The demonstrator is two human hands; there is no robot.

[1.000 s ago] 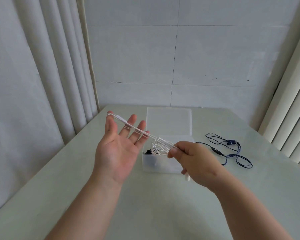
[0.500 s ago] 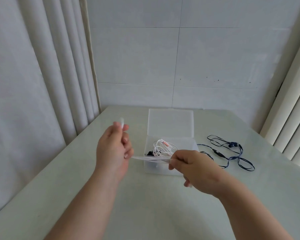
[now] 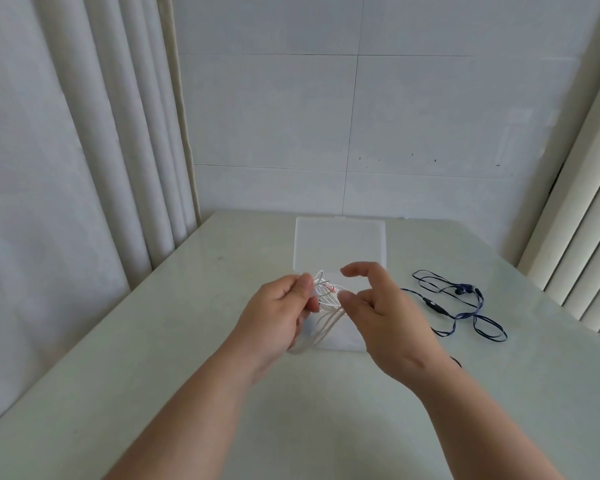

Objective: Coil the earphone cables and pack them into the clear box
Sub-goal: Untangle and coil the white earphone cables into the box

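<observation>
My left hand (image 3: 274, 317) is closed around a white earphone cable (image 3: 321, 323) that is looped several times and hangs down from the fingers. My right hand (image 3: 381, 313) hovers just right of the loops with its fingers spread and curled, and it grips nothing. Both hands are above the clear box (image 3: 340, 341), whose front wall shows below the loops. The box's open lid (image 3: 340, 244) lies flat behind it. A dark blue earphone cable (image 3: 461, 306) lies loose on the table to the right of the box. My hands hide what lies inside the box.
The pale table (image 3: 187, 341) runs to a tiled wall at the back. White curtains (image 3: 84, 168) hang along its left edge. Vertical blinds (image 3: 586, 237) stand at the far right.
My left hand came right and closed on the white cable loops. My right hand let go of the cable end and opened beside them.
</observation>
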